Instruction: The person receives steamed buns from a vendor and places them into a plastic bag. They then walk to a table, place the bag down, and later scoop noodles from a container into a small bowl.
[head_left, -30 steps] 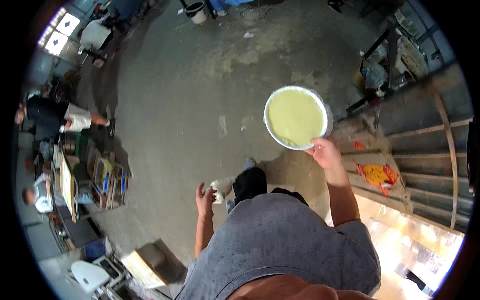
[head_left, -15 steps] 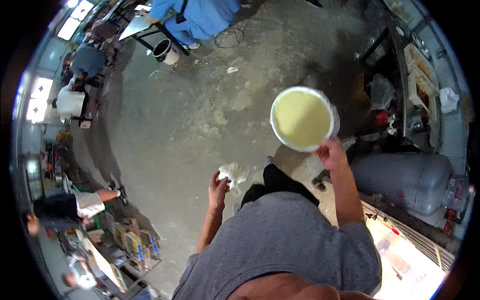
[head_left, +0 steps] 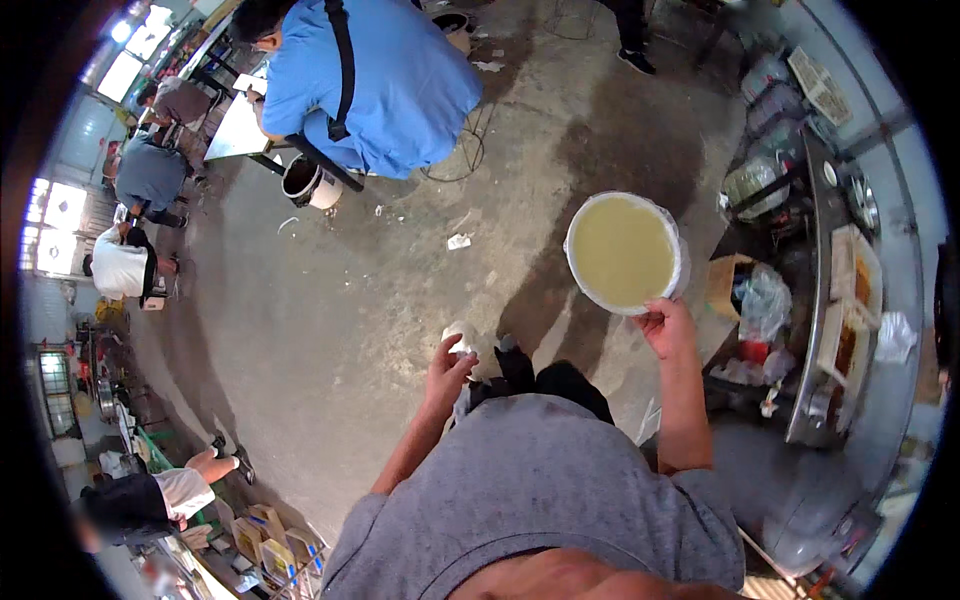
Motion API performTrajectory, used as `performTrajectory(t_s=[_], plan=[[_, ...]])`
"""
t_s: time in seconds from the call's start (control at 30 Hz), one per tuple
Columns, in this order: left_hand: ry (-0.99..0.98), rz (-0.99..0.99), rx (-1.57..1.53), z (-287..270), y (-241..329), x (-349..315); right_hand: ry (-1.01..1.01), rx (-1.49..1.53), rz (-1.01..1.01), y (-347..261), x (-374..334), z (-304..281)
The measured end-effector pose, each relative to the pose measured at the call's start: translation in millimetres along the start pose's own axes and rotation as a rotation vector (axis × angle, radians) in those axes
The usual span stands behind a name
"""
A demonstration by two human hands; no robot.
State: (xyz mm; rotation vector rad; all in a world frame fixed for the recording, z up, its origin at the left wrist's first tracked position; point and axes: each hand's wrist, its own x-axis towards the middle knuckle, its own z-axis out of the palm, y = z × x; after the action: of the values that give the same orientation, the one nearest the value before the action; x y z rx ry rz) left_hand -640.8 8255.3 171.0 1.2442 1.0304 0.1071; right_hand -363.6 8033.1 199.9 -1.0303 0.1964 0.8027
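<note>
My right hand [head_left: 668,325] grips the near rim of a round white tub [head_left: 571,257], held out ahead and to the right. Seen from above, the tub is largely taken up by smooth, pale yellow-green contents [head_left: 624,250]; whether they are liquid or solid I cannot tell. My left hand [head_left: 446,378] is closed around a crumpled white bundle [head_left: 460,336], cloth or thin plastic, in front of my body. The hand covers part of this bundle. Both things are off the floor and apart from each other.
A person in blue [head_left: 400,90] sits at a table [head_left: 236,132] at the far left, beside a waste bucket [head_left: 325,191]. Along the right side stands a long bench [head_left: 815,330] with trays [head_left: 845,262]. A cardboard box [head_left: 724,285] and plastic bags [head_left: 768,305] lie under it.
I have moved forward; the person in blue and the bench appear nearer, and the grey tank has slid back at my right. Both hands keep their holds on the tub and the white bundle.
</note>
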Motion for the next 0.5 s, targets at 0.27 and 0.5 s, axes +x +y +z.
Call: performTrajectory(t_s=[0.27,0.5], plan=[[-0.126,0.08,-0.009,55.1,142.3,191.9,0.073,-0.002,-0.002,-95.5,187.5,61.4],[-0.064,0.096,-0.069,108.9,236.3,323.8,-0.005,-0.029,0.061,-175.4,347.1,110.2]])
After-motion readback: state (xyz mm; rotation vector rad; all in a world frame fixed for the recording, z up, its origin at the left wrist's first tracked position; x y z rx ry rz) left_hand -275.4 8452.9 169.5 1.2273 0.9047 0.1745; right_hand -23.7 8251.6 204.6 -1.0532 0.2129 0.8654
